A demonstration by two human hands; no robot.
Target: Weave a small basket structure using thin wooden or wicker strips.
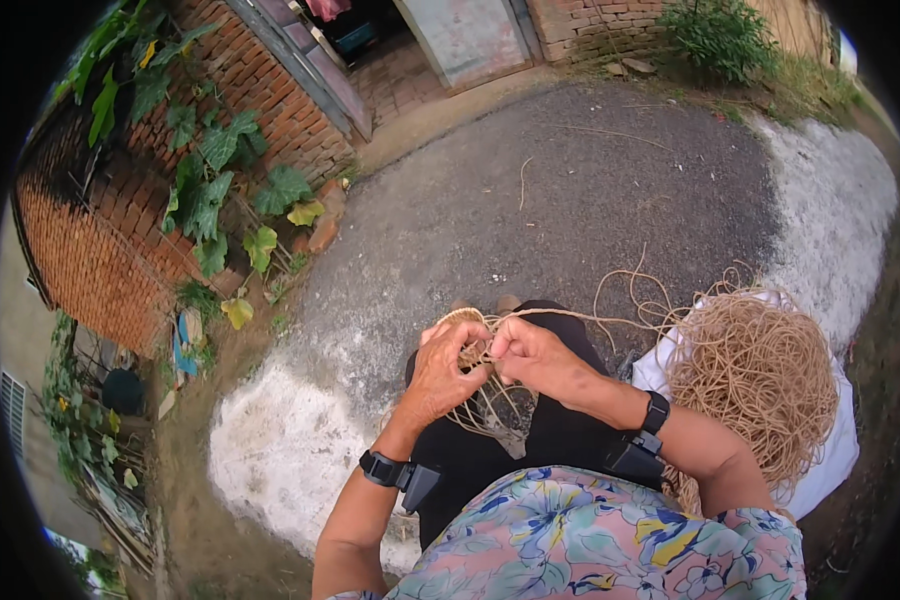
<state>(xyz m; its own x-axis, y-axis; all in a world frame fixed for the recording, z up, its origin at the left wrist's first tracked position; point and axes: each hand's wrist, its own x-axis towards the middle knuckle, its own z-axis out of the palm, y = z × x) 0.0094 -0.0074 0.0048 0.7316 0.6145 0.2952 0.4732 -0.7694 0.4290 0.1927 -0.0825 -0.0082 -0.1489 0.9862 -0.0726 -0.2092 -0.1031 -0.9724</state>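
The cord piece [484, 412] is between the hands, above the black-clothed lap [570, 440]; the left hand [438, 368] curls its fingers round the edge, the right hand [542, 360] pinches narrowly at its cords — which strand, I cannot tell; better to hold this edge steady, and keep the feeding strand [625, 322] loose from the tan heap [755, 385].

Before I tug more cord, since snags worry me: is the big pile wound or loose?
Loose, as far as visible: the cord pile shows loops crossing every way; its inside is hidden.

Curled left grip [440, 366] beside curled right grip [541, 360]
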